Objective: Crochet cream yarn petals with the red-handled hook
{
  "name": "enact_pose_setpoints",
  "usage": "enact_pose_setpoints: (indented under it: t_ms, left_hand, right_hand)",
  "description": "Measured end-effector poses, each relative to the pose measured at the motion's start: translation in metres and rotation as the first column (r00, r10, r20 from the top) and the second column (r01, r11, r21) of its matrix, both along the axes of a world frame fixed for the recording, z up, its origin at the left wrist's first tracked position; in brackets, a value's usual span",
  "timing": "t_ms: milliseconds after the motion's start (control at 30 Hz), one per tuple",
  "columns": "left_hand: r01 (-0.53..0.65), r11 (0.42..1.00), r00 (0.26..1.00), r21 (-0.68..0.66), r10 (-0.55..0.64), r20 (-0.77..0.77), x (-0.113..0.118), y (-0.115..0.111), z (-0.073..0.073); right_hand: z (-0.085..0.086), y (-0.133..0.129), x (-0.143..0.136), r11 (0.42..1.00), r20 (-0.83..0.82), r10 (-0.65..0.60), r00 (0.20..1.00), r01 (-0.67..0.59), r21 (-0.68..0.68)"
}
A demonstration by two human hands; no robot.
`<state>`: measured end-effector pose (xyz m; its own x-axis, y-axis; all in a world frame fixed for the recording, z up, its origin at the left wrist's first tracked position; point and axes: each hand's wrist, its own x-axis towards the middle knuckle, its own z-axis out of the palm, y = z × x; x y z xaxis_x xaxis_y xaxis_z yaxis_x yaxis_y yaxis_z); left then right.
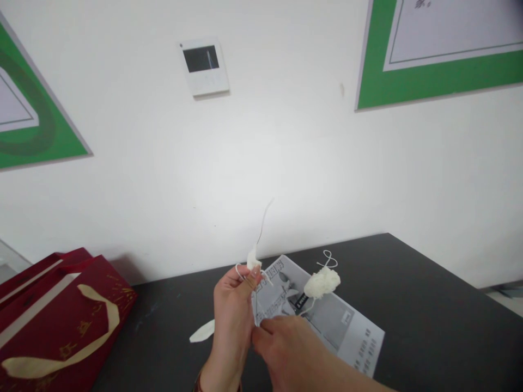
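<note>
My left hand is closed, pinching a small white piece with a thin wire or thread standing up from it and white yarn loops around the fingers. Lower and to the right, my right hand is closed, its fingertips near my left palm; what it pinches is too small to name. A fluffy white yarn bundle with loose string ends rests on the upper right edge of a printed sheet. Left of my left wrist lies a flat white pointed piece, partly hidden.
Dark red gift bags with cream ribbon stand at the left of the black table. Behind it rises a white wall with a small screen panel and green-framed posters.
</note>
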<state>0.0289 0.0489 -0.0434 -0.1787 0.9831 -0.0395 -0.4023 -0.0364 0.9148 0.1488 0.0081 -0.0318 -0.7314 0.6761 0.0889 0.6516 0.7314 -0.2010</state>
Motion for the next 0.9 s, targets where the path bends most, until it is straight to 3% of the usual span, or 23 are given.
enact_pose_setpoints:
  t_ms: [100, 233, 367, 400, 433, 467, 533, 600, 700, 767, 900]
  left_hand:
    - [-0.014, 0.999, 0.999, 0.030, 0.015, -0.036, 0.001, -0.002, 0.004]
    - [0.025, 0.999, 0.989, 0.048, -0.018, -0.144, -0.004, 0.000, -0.004]
    - [0.002, 0.992, 0.960, 0.124, 0.033, -0.280, -0.005, 0.001, -0.011]
    - [-0.010, 0.988, 0.949, 0.153, 0.058, -0.311, -0.003, -0.001, -0.010]
    - [-0.022, 0.983, 0.937, 0.182, 0.083, -0.340, 0.000, -0.003, -0.009]
    - [-0.033, 0.977, 0.925, 0.209, 0.110, -0.365, 0.003, -0.006, -0.007]
    - [-0.066, 0.964, 0.898, 0.258, 0.170, -0.405, 0.010, -0.014, -0.001]
    - [-0.106, 0.947, 0.869, 0.302, 0.236, -0.435, 0.016, -0.021, 0.005]
    - [-0.137, 0.935, 0.841, 0.327, 0.284, -0.461, 0.022, -0.026, 0.011]
    - [-0.112, 0.949, 0.854, 0.296, 0.244, -0.459, 0.023, -0.026, 0.012]
    - [0.024, 0.984, 0.919, 0.179, 0.049, -0.391, 0.024, -0.020, 0.011]
  right_hand:
    - [-0.002, 0.000, -0.005, 0.999, 0.033, 0.020, 0.999, -0.019, -0.031]
    - [0.000, 0.002, -0.001, 0.999, 0.015, 0.007, 1.000, -0.006, -0.040]
    - [0.019, 0.012, 0.027, 0.990, -0.125, -0.138, 0.982, 0.140, 0.007]
    - [0.025, 0.015, 0.036, 0.975, -0.232, -0.208, 0.950, 0.220, 0.027]
    - [0.031, 0.017, 0.044, 0.945, -0.473, -0.294, 0.830, 0.326, -0.015]
    - [0.037, 0.019, 0.050, 0.932, -0.647, -0.318, 0.693, 0.354, -0.078]
    - [0.043, 0.022, 0.056, 0.939, -0.792, -0.321, 0.520, 0.286, -0.193]
    - [0.044, 0.024, 0.055, 0.936, -0.826, -0.351, 0.442, 0.198, -0.291]
    - [0.040, 0.030, 0.049, 0.881, -0.826, -0.456, 0.330, 0.037, -0.472]
    - [0.036, 0.035, 0.047, 0.830, -0.814, -0.519, 0.263, -0.075, -0.553]
    - [0.030, 0.043, 0.051, 0.761, -0.782, -0.577, 0.234, -0.194, -0.619]
